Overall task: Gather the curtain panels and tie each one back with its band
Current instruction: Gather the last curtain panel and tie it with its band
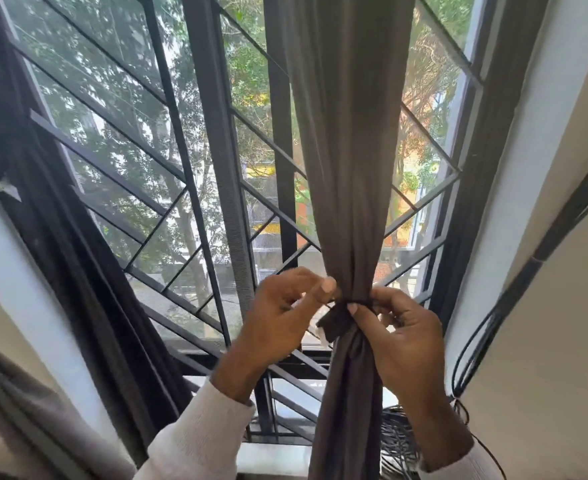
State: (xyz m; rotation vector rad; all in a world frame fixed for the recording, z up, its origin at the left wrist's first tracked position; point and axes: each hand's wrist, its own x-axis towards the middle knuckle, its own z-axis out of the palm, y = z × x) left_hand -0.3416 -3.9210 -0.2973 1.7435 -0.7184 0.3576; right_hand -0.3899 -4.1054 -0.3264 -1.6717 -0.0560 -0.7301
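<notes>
My left hand (282, 306) and right hand (398, 330) each pinch the band (353, 302), cinched round the gathered curtain (348, 168) at centre. Its fastening isn't finished; the dark panel (88, 289) at nine o'clock looks untied.

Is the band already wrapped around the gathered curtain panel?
Yes, the band cinches the gathered curtain panel, and both hands pinch it there.
</notes>
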